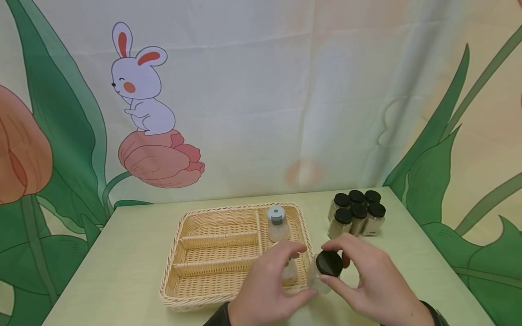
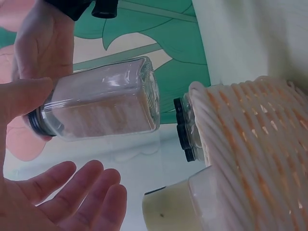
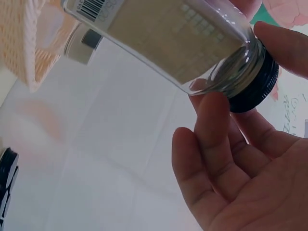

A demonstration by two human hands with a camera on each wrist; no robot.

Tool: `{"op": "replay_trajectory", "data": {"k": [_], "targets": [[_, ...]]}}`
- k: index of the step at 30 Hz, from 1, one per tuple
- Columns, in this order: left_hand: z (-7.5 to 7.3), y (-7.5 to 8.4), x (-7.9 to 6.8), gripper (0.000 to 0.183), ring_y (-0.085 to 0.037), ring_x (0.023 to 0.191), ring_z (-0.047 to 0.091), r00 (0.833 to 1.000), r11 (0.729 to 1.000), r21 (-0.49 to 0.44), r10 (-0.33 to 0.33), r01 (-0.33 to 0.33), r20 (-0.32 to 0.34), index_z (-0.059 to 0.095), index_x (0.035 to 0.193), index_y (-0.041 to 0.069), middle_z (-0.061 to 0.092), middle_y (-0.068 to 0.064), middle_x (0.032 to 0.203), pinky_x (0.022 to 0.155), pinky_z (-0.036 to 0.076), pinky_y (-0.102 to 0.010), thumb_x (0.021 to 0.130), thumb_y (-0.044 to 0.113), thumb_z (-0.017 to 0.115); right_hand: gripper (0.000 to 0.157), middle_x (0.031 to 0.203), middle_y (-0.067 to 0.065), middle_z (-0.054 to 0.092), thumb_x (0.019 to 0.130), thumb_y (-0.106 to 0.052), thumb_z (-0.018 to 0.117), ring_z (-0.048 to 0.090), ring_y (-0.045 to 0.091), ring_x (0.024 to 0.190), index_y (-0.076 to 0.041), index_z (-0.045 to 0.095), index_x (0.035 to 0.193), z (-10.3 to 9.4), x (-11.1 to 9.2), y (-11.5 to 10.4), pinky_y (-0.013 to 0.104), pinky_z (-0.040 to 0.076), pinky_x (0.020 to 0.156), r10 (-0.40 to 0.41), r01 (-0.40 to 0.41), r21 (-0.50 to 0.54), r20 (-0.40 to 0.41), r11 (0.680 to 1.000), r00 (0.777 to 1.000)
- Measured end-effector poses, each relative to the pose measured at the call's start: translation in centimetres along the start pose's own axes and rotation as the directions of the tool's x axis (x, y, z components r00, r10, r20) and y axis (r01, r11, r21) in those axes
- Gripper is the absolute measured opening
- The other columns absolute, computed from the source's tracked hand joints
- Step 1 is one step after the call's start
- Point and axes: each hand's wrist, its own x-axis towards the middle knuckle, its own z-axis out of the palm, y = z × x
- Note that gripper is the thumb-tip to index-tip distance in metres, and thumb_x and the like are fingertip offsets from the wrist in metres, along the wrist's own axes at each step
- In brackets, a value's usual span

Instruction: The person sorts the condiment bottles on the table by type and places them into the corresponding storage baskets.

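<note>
My right hand pinches a square glass spice jar around its black lid. Pale powder fills much of the jar, and a barcode label shows in the right wrist view. To its left, my left hand spreads its thumb and fingers apart, with the thumb overlapping the jar's lid end in the left wrist view. Behind that hand, partly hidden, a second jar stands in the wicker basket's right compartment. Farther back there is a jar with a light grey top.
Several black-lidded jars stand grouped on the table, right of the basket. Wicker dividers split the basket's left side into three long compartments. A printed curtain hangs along the table's back edge.
</note>
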Motion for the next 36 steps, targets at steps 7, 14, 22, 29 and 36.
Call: {"op": "replay_trajectory", "data": {"k": [7,14,22,29,36], "targets": [[0.3,0.2,0.0,0.059,-0.001,0.109,0.055,1.0,1.0,-0.028,0.0,0.001,0.017,0.054,0.132,0.025,0.056,0.017,0.121,0.085,0.047,-0.017,0.082,0.048,0.074,0.044,0.101,-0.024,0.055,0.078,-0.038,0.081,0.053,-0.004,0.084,-0.033,0.059,0.115,0.4,-0.1,-1.0,0.018,0.049,0.069,-0.011,0.01,0.018,0.04,1.0,0.999],[0.6,0.3,0.0,0.053,0.002,0.106,0.056,1.0,0.999,-0.05,0.009,-0.007,0.027,0.057,0.127,0.024,0.059,0.016,0.118,0.083,0.049,-0.02,0.085,0.054,0.068,0.04,0.1,-0.026,0.054,0.08,-0.043,0.078,0.052,-0.006,0.083,-0.037,0.059,0.115,0.6,-0.2,-1.6,0.02,0.049,0.07,0.007,-0.008,0.02,0.048,1.0,0.999],[1.1,0.4,-0.3,0.047,0.0,0.102,0.058,0.999,0.995,-0.1,0.008,-0.003,0.049,0.056,0.127,0.029,0.057,0.02,0.118,0.086,0.049,-0.02,0.087,0.05,0.067,0.039,0.102,-0.028,0.055,0.079,-0.047,0.077,0.052,-0.007,0.084,-0.035,0.062,0.113,0.5,-0.4,-2.3,0.024,0.05,0.071,0.056,-0.057,0.014,0.073,0.998,0.996],[1.1,0.4,-0.5,0.044,0.004,0.102,0.055,0.997,0.995,-0.103,0.009,-0.001,0.07,0.056,0.126,0.03,0.056,0.021,0.116,0.086,0.047,-0.018,0.088,0.05,0.066,0.044,0.104,-0.029,0.055,0.077,-0.046,0.08,0.053,-0.007,0.085,-0.037,0.061,0.115,0.5,-0.4,-2.6,0.024,0.051,0.072,0.085,-0.086,0.007,0.111,0.996,0.99],[1.1,0.4,-0.5,0.041,0.005,0.101,0.055,0.995,0.992,-0.129,0.01,0.003,0.095,0.057,0.125,0.029,0.058,0.02,0.113,0.086,0.048,-0.019,0.089,0.048,0.066,0.042,0.102,-0.029,0.055,0.077,-0.045,0.08,0.052,-0.006,0.086,-0.036,0.061,0.112,0.5,-0.4,-2.7,0.023,0.051,0.072,0.073,-0.074,0.006,0.113,0.997,0.991]]}}
